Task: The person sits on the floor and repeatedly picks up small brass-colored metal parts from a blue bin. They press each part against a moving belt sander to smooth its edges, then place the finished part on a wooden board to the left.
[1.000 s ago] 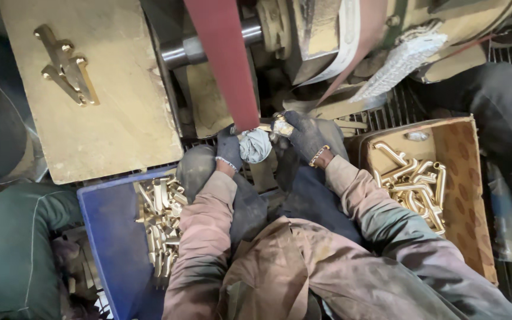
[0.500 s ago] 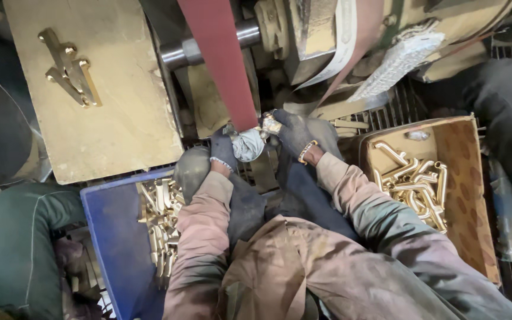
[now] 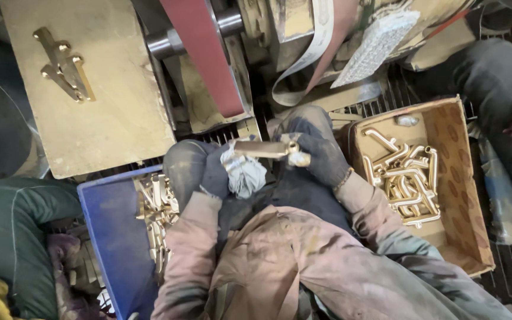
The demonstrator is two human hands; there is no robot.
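Observation:
Both of my hands wear dark gloves and hold one brass part (image 3: 263, 149) between them, level, just below the red sanding belt (image 3: 205, 56). My left hand (image 3: 217, 172) grips its left end through a grey rag (image 3: 245, 173). My right hand (image 3: 321, 157) grips the right end. The part is off the belt.
A blue bin (image 3: 108, 237) with several brass parts lies at my left knee. A cardboard box (image 3: 457, 166) of brass parts sits on the right. A tan metal cover (image 3: 108, 112) at the upper left carries a few brass pieces (image 3: 63, 65). Machine rollers and a loose white belt are behind.
My hands have drawn the brass part down and away from the sanding belt toward my lap. It now lies level between both hands.

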